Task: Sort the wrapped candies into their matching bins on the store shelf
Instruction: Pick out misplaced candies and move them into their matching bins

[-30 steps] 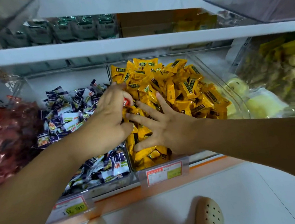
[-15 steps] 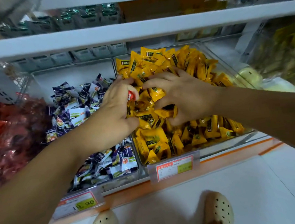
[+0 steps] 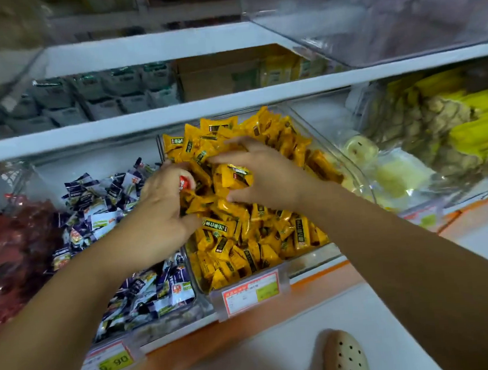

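The right grip (image 3: 265, 180), spread flat a second ago, now curls round yellow candies (image 3: 237, 176) in the yellow bin (image 3: 349, 165). The left grip (image 3: 163, 211) pinches a red candy (image 3: 186, 182) above that bin's left edge. Risk: raking fingers could scatter wrappers into the neighbouring purple bin (image 3: 84, 168).

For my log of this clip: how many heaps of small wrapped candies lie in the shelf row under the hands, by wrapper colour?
Red heap: 1
Blue-and-white heap: 1
Yellow heap: 1
Total: 3 heaps
The bigger packs further right are not counted.
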{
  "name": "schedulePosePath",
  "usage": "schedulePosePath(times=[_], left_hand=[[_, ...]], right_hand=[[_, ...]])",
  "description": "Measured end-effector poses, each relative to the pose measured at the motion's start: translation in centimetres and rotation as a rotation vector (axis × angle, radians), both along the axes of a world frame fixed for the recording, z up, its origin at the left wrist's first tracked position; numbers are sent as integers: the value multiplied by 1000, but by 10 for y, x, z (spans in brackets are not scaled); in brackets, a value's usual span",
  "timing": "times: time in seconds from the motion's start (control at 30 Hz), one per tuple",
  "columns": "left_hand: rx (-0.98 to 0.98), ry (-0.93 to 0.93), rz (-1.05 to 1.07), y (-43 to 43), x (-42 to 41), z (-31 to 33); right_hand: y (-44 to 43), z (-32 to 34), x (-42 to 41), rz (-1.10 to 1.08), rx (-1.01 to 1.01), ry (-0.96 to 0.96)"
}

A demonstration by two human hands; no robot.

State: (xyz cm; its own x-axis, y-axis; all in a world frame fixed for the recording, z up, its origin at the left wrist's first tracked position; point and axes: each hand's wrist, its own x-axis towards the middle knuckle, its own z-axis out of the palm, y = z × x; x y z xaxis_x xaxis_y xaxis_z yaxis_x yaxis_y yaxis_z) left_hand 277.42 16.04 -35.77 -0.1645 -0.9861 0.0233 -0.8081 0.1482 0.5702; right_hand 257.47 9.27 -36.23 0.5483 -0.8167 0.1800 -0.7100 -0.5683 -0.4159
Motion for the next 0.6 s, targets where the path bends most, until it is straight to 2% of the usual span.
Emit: schedulePosePath(times=[0.1, 0.17, 0.27, 0.43, 0.6], left_hand=[[-60, 66, 43, -1, -13, 5], [-112, 113, 47, -1, -22, 7], [-83, 181, 35, 1, -31, 5], [-117, 152, 37, 3, -37, 5], [-260, 152, 45, 9, -36, 9]], right_hand=[[15, 0, -7, -78, -14, -106], [25, -1, -12, -108, -14, -95], [37, -2, -21, -136, -5, -41], [56, -17, -31, -148, 27, -82], [68, -16, -27, -158, 17, -188]])
